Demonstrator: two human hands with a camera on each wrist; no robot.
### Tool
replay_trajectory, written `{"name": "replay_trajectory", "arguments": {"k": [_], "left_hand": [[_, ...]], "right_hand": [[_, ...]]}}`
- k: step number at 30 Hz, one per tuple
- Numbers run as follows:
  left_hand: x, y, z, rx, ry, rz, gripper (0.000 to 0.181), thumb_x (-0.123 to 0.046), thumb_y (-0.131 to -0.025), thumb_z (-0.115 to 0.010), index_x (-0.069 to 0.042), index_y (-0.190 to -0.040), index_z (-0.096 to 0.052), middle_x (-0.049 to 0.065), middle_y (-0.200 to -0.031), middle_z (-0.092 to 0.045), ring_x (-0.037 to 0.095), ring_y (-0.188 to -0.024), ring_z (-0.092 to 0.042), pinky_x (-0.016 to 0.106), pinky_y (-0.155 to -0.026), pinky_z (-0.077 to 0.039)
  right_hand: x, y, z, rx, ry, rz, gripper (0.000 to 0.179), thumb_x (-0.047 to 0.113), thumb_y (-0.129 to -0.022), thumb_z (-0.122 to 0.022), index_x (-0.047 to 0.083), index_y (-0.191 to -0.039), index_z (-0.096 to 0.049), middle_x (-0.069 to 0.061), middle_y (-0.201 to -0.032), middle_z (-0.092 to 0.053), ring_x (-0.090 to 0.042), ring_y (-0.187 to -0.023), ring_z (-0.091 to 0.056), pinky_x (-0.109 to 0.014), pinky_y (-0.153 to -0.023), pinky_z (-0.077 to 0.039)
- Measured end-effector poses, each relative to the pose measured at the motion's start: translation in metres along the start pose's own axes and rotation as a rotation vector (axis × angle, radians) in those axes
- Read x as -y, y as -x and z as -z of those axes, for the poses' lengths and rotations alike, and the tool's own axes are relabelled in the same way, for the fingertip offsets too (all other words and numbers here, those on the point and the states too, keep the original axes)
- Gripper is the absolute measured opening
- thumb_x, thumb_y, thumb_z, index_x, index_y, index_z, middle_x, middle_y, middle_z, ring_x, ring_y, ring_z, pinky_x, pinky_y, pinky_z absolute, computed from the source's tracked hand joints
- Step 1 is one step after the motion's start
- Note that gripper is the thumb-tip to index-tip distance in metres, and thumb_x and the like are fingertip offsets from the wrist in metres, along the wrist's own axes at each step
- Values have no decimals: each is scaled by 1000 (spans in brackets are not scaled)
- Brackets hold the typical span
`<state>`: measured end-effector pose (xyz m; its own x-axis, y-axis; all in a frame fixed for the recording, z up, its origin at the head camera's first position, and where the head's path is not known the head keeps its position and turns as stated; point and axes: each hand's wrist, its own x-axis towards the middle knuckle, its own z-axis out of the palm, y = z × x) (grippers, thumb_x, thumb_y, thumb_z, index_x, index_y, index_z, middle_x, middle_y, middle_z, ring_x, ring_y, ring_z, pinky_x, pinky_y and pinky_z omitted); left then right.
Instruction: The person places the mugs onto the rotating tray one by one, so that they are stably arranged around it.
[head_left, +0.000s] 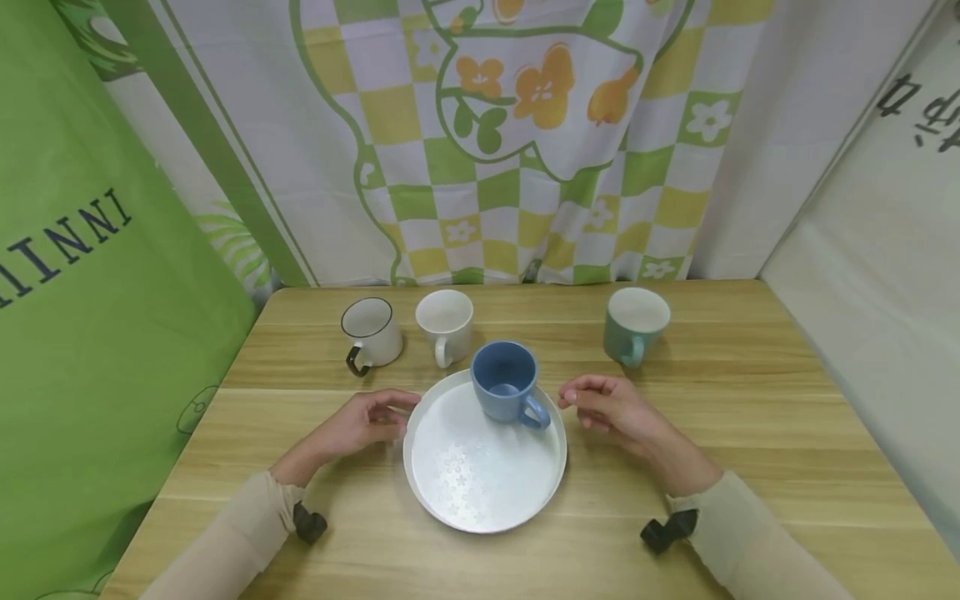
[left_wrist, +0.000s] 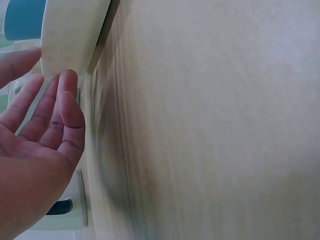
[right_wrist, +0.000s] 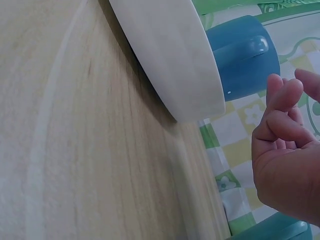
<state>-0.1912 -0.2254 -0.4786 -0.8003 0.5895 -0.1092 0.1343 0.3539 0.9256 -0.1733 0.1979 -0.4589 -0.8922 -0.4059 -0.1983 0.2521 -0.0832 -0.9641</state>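
A round white tray point(head_left: 480, 479) lies flat on the wood-grain surface point(head_left: 750, 400), and a blue mug point(head_left: 495, 407) stands upright on its far part, right of the middle, with its mouth up and its handle pointing toward the near right. The left hand point(head_left: 363, 425) is at the tray's left edge, grasping nothing, its fingers relaxed and slightly bent; the left wrist view shows the fingertips right by the tray's outer wall, though whether they touch it is hard to tell. The right hand point(head_left: 618, 408) is just beyond the tray's right edge, near the blue mug's handle but apart from it, with its fingers loosely bent and nothing in its grasp. Behind the tray three more mugs stand upright: at the left a white mug with a black rim point(head_left: 382, 342), its black handle turned toward the near left; next to it a plain white mug point(head_left: 453, 337), its handle facing the near side; and, well apart to the right, a teal mug point(head_left: 626, 337), its handle also toward the near side. A patterned curtain point(head_left: 495, 196) hangs behind the surface, and a green cloth point(head_left: 97, 375) with dark lettering hangs at the left. Both arms wear pale sleeves point(head_left: 232, 533).
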Motion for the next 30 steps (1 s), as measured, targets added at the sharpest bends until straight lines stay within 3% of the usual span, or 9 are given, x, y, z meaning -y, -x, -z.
{"name": "replay_trajectory", "arguments": {"k": [9, 17, 30], "left_hand": [[1, 2, 0, -10, -8, 42, 46, -5, -91, -70, 3, -134, -55, 26, -134, -58, 38, -112, -65, 24, -83, -57], [3, 2, 0, 6, 11, 0, 57, -6, -90, -71, 2, -142, -49, 26, -139, -56, 36, -113, -66, 25, -85, -58], [2, 4, 0, 4, 0, 10, 55, -6, -89, -72, 2, -139, -52, 27, -136, -58, 40, -112, -65, 26, -83, -57]], "right_hand": [[0, 0, 5, 1, 19, 32, 10, 13, -98, -63, 17, -95, -72, 5, -89, -74, -3, -58, -51, -14, -51, -37], [2, 3, 10, -8, 11, 57, 12, 12, -99, -62, 18, -95, -71, 6, -89, -74, -3, -58, -50, -14, -50, -35], [5, 8, 19, -24, 21, 71, 9, 14, -99, -61, 14, -100, -71, 7, -91, -73, -2, -59, -51, -15, -51, -35]]}}
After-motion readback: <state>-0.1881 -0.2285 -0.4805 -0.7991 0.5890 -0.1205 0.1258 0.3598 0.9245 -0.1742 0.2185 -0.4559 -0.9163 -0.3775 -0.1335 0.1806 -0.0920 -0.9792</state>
